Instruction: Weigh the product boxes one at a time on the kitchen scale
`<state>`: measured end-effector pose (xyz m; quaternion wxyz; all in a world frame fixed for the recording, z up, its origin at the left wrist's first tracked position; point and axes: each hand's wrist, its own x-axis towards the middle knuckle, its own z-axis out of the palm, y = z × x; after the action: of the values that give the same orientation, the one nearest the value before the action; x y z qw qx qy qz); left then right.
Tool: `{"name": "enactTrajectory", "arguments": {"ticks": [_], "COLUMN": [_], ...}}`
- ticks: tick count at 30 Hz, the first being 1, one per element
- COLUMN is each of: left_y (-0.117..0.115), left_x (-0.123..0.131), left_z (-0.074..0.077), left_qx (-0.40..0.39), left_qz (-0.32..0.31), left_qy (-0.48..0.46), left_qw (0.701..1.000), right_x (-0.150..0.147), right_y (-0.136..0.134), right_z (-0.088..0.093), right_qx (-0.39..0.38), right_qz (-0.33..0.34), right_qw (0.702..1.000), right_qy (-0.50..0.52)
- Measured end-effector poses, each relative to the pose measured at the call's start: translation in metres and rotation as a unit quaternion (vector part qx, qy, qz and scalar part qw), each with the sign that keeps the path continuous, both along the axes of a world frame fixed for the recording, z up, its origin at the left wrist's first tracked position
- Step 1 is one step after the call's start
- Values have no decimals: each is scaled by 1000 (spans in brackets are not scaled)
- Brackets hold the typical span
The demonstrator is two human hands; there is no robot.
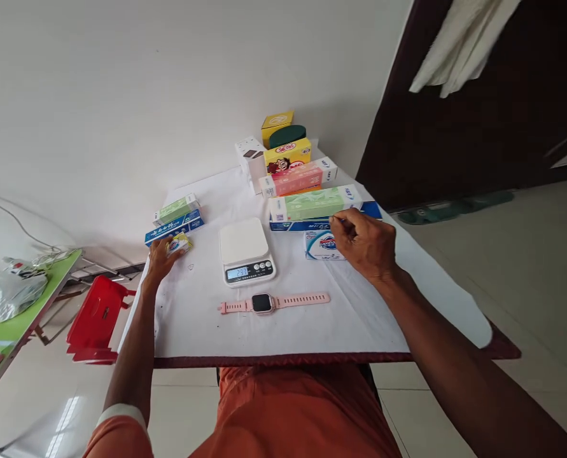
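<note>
At the table's left edge my left hand (160, 259) closes its fingers around a small yellow box (180, 243) with a blue and white label, which rests on the cloth. Just behind it lie a long blue box (175, 227) and a light green box (175, 208). My right hand (366, 245) is curled, thumb and index fingertip together, with no object visible in it. It hovers over the right end of a white and blue soap box (316, 247), its fingertips close to a blue carton (297, 225) under a green carton (319, 203).
A white digital scale (244, 240) with a lit display stands mid-table, its pan bare. In front lies a pink-strapped smartwatch (263, 303). Behind are a pink carton (297, 180), yellow boxes (287, 152) and a white box (252, 166). A red stool (97, 318) stands left of the table.
</note>
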<state>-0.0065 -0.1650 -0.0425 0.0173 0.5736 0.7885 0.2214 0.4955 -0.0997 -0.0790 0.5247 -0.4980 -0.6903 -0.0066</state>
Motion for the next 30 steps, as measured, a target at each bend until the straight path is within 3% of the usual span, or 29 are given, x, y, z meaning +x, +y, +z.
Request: {"name": "enactTrajectory", "arguments": {"ticks": [4, 8, 12, 16, 19, 24, 30], "left_y": [3, 14, 42, 71, 88, 113, 133], "left_x": [8, 38, 98, 181, 240, 298, 315], "left_z": [-4, 11, 36, 49, 51, 47, 30], "left_qx": [20, 76, 137, 97, 42, -52, -45], "left_qz": [37, 20, -134, -313, -388, -392, -383], "left_qy": [38, 74, 64, 58, 99, 156, 137], "left_qw": [998, 994, 979, 943, 916, 905, 912], "right_x": [0, -2, -1, 2, 4, 7, 8], "right_y": [0, -1, -1, 0, 0, -2, -6], "right_z": [1, 1, 2, 4, 5, 9, 11], "right_qx": [7, 2, 7, 35, 55, 41, 43], "right_qz": [-1, 4, -1, -13, -21, -14, 0], "right_qw": [1000, 1000, 1000, 999, 998, 998, 998], "right_qy": [-1, 0, 12, 17, 23, 34, 47]}}
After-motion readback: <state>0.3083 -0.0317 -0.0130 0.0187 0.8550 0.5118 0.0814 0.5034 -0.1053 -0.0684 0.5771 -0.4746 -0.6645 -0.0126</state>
